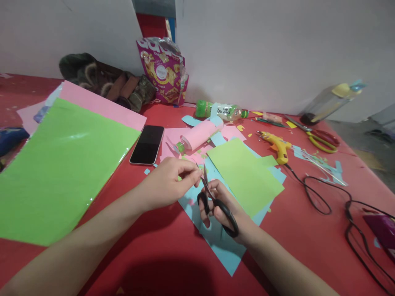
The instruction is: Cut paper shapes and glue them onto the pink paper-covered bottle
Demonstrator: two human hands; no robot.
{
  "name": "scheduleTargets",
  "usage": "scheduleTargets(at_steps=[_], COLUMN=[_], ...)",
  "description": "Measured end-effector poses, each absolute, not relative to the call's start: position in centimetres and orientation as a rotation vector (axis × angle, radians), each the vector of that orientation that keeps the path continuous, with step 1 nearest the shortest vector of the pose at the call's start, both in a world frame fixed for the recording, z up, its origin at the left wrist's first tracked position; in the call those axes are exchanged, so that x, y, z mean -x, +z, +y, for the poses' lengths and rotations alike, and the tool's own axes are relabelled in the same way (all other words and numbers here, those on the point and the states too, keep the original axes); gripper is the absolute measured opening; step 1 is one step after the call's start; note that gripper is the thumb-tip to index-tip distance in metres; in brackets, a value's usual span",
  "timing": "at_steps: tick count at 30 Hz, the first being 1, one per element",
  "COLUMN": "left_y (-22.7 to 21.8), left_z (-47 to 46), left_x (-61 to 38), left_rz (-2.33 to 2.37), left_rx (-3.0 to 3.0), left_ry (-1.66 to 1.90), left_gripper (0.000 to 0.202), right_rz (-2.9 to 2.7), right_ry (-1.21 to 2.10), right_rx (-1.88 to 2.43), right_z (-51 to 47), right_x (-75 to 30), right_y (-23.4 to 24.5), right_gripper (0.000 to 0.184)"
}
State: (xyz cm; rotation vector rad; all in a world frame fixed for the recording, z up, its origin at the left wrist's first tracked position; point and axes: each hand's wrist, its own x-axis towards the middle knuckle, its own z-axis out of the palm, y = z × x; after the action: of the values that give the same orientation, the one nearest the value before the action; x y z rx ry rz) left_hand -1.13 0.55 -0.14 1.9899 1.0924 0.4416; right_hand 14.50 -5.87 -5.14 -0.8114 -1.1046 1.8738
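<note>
My right hand (pixel 226 207) grips black-handled scissors (pixel 227 216), with a thumb and fingers in the loops. The slightly parted blades point up toward my left fingertips. My left hand (pixel 173 181) is pinched closed right at the blade tips; a small scrap seems to be in the pinch, but its kind is too small to make out. Under both hands lie a blue paper sheet (pixel 220 242) and a green paper sheet (pixel 247 174). Just beyond, a bottle wrapped in pink paper (pixel 202 135) lies on its side among small paper scraps.
A phone (pixel 147 144) and a large green sheet pack (pixel 61 172) lie left. Right are a yellow glue gun (pixel 276 146) with a black cord (pixel 308 193), larger scissors (pixel 321 137) and a clear bottle (pixel 327 102). Behind stand a snack bag (pixel 163 74) and a green-capped bottle (pixel 220 111).
</note>
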Motion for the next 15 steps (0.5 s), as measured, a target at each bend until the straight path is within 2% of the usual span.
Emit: scheduleTargets(at_steps=[6, 15], left_y=[-0.5, -1.4], left_z=[0.5, -0.6], left_x=[0.7, -0.5], left_rz=[1.144, 1.05], left_rx=[-1.875, -2.015], left_ry=[0.603, 0.389], left_gripper=[0.029, 0.028], right_rz=[-1.052, -0.688], right_ry=[1.862, 1.515], right_rx=[0.896, 0.996], right_z=[-5.8, -5.1], right_x=[-14.3, -14.1], right_y=[-5.1, -5.2], right_gripper=[0.045, 0.044])
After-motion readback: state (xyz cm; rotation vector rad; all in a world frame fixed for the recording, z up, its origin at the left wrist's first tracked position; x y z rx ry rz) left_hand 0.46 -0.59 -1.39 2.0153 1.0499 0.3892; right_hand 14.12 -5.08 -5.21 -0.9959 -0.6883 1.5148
